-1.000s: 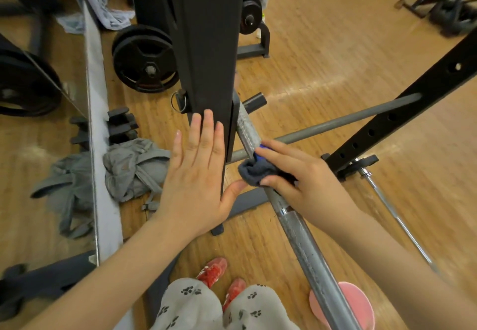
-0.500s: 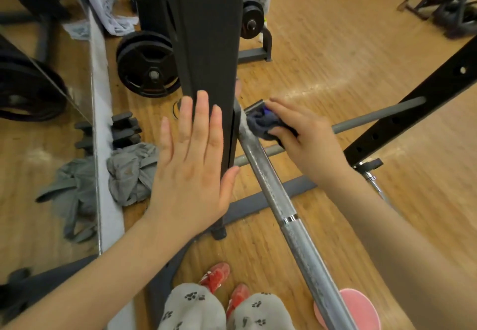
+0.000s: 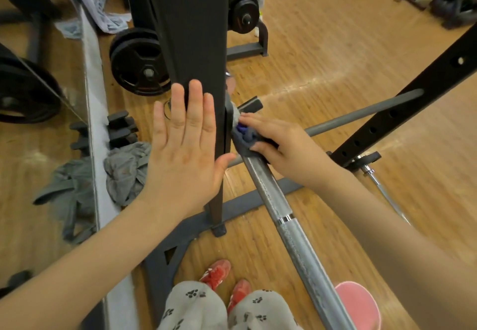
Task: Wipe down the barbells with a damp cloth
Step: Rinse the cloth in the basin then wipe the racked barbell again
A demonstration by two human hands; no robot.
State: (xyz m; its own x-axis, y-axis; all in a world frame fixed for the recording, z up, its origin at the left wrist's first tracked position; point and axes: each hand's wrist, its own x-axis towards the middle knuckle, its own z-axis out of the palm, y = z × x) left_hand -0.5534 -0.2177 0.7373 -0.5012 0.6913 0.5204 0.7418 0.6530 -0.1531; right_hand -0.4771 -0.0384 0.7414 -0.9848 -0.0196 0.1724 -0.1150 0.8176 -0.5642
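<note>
Here the left hand (image 3: 184, 146) lies flat on the black steel rack post (image 3: 196, 45) for support, while the right hand (image 3: 281, 146) grips the dark blue damp cloth (image 3: 244, 139) around the grey knurled steel barbell (image 3: 273, 195).

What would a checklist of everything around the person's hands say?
Surface: wooden floor, bare where it shows.
Job's things: barbell slants across the rack; dark cloth wrapped on it beside the post.
Clutter: grey clothing crumpled on the floor by the mirror; pink round thing under the barbell.
Hands: left hand flat against the post, fingers straight; right hand grips the cloth on the barbell.
Cables: nothing seen.
Surroundings: weight plates behind the post; thin bar on the floor; red shoes.
</note>
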